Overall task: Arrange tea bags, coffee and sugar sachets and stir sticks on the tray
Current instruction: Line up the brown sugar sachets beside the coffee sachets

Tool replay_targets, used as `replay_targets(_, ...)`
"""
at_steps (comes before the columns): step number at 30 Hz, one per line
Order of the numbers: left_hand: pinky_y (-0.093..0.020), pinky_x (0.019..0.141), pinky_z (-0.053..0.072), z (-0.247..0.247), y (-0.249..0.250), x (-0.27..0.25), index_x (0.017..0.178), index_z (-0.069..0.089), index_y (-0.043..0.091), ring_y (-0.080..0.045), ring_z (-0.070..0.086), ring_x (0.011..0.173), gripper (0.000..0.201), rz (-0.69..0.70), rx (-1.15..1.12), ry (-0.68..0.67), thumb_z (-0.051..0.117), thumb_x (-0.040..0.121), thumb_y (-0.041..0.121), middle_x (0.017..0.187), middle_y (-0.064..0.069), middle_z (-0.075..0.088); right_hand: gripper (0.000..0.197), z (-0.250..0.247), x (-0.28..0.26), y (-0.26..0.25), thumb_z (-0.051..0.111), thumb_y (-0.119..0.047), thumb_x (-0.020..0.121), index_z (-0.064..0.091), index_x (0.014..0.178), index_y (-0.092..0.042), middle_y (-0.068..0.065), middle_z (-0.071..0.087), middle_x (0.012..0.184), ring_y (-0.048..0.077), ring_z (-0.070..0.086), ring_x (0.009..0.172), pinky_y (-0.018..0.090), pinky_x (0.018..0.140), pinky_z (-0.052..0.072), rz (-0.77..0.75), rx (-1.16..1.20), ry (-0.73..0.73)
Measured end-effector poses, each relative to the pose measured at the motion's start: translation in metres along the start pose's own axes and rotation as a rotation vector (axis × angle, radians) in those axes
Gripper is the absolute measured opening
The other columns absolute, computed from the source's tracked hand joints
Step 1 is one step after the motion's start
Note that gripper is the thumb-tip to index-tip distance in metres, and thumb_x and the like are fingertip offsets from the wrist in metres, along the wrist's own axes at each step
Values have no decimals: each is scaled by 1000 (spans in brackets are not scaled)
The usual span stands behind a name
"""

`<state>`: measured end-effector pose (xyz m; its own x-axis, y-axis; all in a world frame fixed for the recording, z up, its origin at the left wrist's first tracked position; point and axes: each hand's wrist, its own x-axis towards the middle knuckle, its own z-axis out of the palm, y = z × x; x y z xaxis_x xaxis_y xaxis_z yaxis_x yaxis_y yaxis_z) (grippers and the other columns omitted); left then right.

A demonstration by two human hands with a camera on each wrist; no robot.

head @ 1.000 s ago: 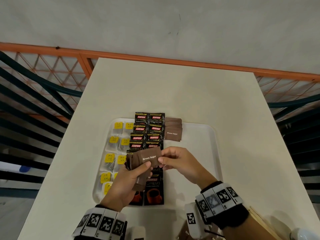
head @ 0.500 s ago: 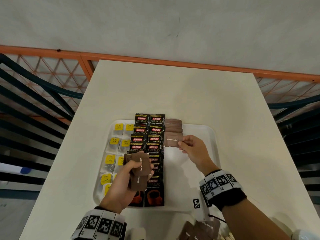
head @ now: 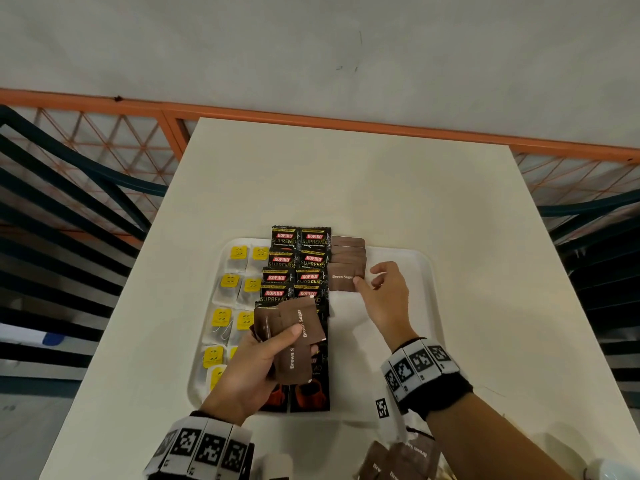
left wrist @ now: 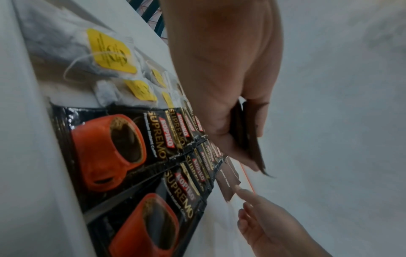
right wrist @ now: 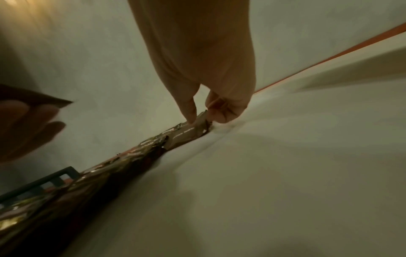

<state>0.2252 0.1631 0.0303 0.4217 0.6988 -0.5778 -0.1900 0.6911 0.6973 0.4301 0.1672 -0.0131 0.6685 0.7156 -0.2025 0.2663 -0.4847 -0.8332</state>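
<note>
While the right hand (head: 384,292) sets the top brown sugar sachet (head: 343,277) down, its thumb tip sits on the sachet's right edge and the other fingers curl loosely above it; can't tell if it's still pinched or just being pressed flat. That sachet lies on the tray (head: 415,306), nearest one of a short overlapped column of sugar sachets (head: 348,249) just right of the two coffee sachet columns (head: 298,261). Tea bags (head: 239,289) fill the left strip of the tray.

Left hand (head: 256,365) grips a fanned stack of sugar sachets (head: 298,337) above the near coffee sachets, thumb across the top.

To do this step well, I'd say:
- butt the left edge against the coffee column, no gap, no overlap onto it
- keep the same stagger as the sachets behind, label facing up and square
- press flat before lifting off; these are light and may slide or lift with the fingers
- feed the next one off the top of the left-hand fan, one at a time
- continue the column toward the near edge

More sugar sachets (head: 398,459) wait on the table (head: 346,185) near the right wrist. Stir sticks not clearly visible
</note>
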Motion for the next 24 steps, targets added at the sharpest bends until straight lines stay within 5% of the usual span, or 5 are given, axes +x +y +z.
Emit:
replay_targets(4, -28, 54, 58, 1, -2, 2, 96, 65, 12, -19, 71, 61, 19, 15, -8, 43, 59, 83, -1, 77, -8, 75, 19, -6, -22, -19, 55, -33, 90, 58, 95, -15, -8, 54, 76, 8, 51, 70, 12, 61, 38, -69, -7, -238)
replay_targets(9, -24, 51, 56, 3, -4, 4, 98, 64, 10, -14, 70, 64, 23, 36, 29, 65, 61, 81, -5, 75, -4, 75, 37, -13, -43, -33, 60, -30, 88, 55, 124, -33, -16, 60, 103, 0, 55, 76, 8, 62, 40, -231, 53, -695)
replay_targets(13, -22, 49, 54, 1, -4, 4, 98, 66, 10, -12, 70, 62, 23, 38, 56, 91, 63, 79, -2, 74, -3, 75, 30, -17, -45, -34, 65, -16, 85, 62, 113, -26, -9, 65, 94, 4, 58, 78, 8, 57, 42, -232, 39, -746)
replay_targets(16, -22, 49, 53, 2, -2, 4, 100, 65, 12, -14, 71, 66, 26, 61, 41, 104, 62, 80, -4, 82, -8, 74, 17, -21, -47, -32, 66, -13, 83, 58, 91, -26, 8, 64, 93, 14, 59, 77, 20, 57, 48, -168, 56, -772)
replay_targets(24, -23, 53, 56, -2, -5, 4, 116, 58, 1, -15, 68, 62, 34, 10, -65, 126, 60, 83, -1, 84, -13, 69, 3, -31, -43, -22, 62, -10, 86, 64, 86, -11, -1, 63, 74, 5, 59, 65, 17, 63, 51, -90, 123, -749)
